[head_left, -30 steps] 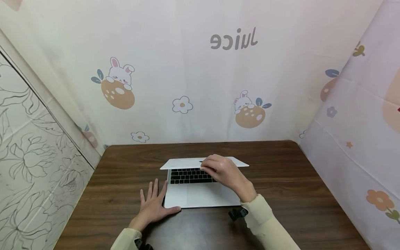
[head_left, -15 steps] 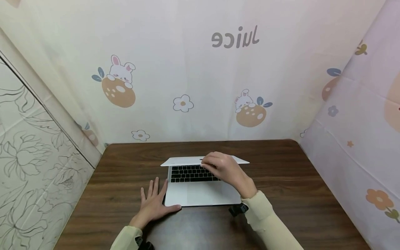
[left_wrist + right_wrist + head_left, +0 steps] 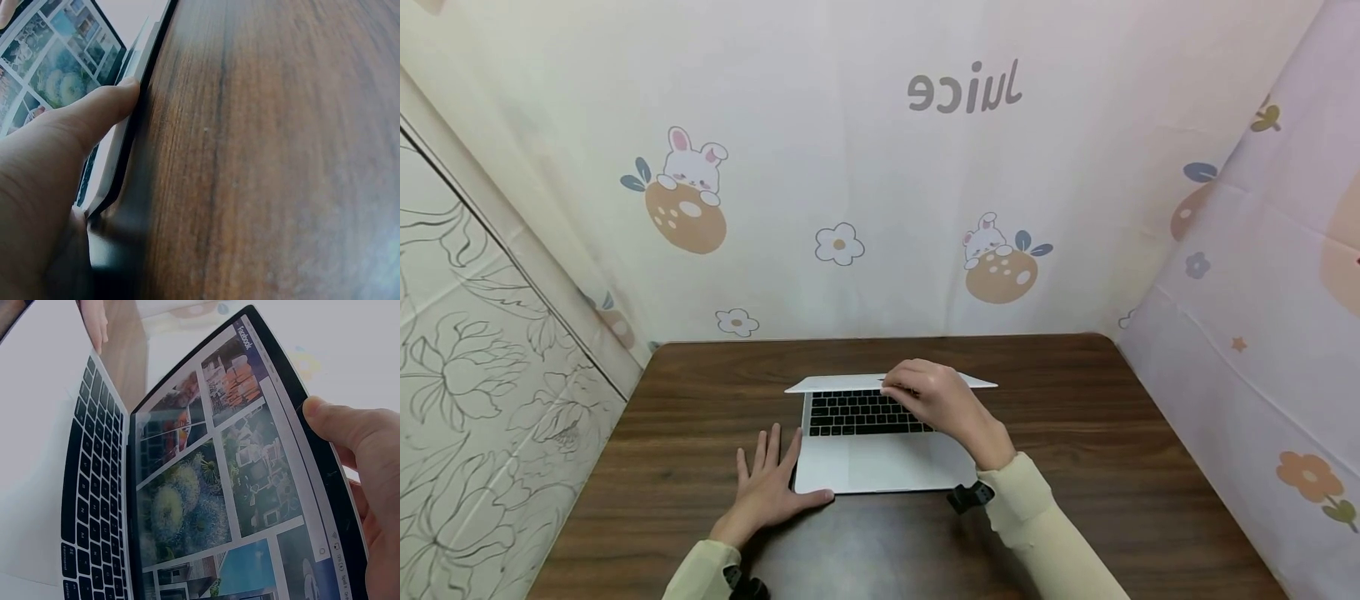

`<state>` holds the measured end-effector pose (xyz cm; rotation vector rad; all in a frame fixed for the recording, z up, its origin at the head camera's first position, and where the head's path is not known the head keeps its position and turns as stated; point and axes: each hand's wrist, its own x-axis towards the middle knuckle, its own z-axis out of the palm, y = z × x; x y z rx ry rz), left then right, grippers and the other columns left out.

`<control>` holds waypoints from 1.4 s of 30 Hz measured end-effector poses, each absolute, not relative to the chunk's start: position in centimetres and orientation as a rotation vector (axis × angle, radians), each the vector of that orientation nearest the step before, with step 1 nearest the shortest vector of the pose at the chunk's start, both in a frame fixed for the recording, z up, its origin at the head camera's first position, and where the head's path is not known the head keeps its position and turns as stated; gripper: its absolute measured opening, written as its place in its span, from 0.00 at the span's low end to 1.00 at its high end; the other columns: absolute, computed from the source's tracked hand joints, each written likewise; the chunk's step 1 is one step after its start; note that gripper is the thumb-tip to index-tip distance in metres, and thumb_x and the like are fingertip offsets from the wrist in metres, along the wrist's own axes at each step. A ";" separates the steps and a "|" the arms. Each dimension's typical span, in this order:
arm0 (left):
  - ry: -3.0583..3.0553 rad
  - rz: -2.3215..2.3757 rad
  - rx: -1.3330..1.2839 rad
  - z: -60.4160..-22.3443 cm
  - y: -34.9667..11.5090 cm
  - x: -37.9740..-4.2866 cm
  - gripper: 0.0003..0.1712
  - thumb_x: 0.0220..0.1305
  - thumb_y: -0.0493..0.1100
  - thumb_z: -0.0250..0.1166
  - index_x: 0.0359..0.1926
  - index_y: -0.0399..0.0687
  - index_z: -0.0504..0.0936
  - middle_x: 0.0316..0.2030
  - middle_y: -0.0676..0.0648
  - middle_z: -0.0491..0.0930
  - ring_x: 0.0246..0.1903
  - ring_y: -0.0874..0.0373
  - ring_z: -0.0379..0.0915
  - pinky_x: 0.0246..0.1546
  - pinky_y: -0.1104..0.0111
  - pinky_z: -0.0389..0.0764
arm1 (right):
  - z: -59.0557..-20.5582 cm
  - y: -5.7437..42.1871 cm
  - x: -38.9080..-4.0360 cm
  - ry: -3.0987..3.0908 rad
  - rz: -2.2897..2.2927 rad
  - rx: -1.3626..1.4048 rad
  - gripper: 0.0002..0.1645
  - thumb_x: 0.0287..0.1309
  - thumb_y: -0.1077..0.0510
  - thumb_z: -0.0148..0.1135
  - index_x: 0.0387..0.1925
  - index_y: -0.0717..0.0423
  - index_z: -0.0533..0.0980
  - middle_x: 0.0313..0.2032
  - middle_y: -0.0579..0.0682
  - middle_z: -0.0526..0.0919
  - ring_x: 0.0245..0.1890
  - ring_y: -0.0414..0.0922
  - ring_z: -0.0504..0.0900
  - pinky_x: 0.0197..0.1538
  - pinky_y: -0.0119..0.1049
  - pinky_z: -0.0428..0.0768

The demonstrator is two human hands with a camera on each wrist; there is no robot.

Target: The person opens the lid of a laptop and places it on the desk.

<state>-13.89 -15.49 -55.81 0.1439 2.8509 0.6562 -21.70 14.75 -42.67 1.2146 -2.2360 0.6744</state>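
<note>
A silver laptop (image 3: 880,467) sits on the table with its lid (image 3: 831,383) partly raised, leaning forward over the black keyboard (image 3: 853,417). My right hand (image 3: 938,404) pinches the middle of the lid's top edge. In the right wrist view, the thumb (image 3: 331,422) lies on the screen's bezel while the other fingers go behind. The screen (image 3: 231,462) is lit with a grid of pictures. With fingers spread, my left hand (image 3: 767,493) rests at the laptop's front left corner. Its thumb (image 3: 103,106) touches the front edge in the left wrist view.
The brown wooden table (image 3: 1112,450) extends around the laptop on all sides. A pale curtain (image 3: 880,167) with rabbits and flowers hangs right behind the table, and more printed cloth stands to the left and right. Each wrist carries a small black camera (image 3: 970,497).
My right hand has moved the lid's edge slightly up and back, so more of the keyboard shows. The left hand has kept its place at the corner.
</note>
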 end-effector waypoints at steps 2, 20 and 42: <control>2.856 0.668 0.147 -55.8 -15.5 -13.8 0.72 0.46 0.85 0.65 0.83 0.55 0.50 0.82 0.34 0.36 0.81 0.33 0.28 0.72 0.29 0.26 | -42.6 14.8 -21.8 -2.240 0.679 1.212 0.04 0.59 0.60 0.75 0.36 0.54 0.88 0.36 0.46 0.90 0.36 0.38 0.88 0.40 0.30 0.86; 2.878 0.676 0.145 -56.4 -15.3 -13.8 0.72 0.46 0.84 0.66 0.83 0.53 0.52 0.82 0.34 0.37 0.81 0.33 0.29 0.72 0.30 0.24 | -42.0 14.9 -22.5 -2.263 0.693 1.202 0.05 0.60 0.61 0.74 0.38 0.54 0.86 0.36 0.45 0.89 0.35 0.37 0.86 0.38 0.29 0.85; 2.888 0.683 0.142 -56.3 -15.2 -13.5 0.72 0.46 0.85 0.65 0.83 0.53 0.51 0.82 0.34 0.37 0.81 0.34 0.28 0.72 0.30 0.24 | -41.4 14.9 -23.7 -2.293 0.705 1.189 0.03 0.62 0.60 0.72 0.38 0.53 0.87 0.36 0.46 0.90 0.33 0.36 0.86 0.37 0.29 0.85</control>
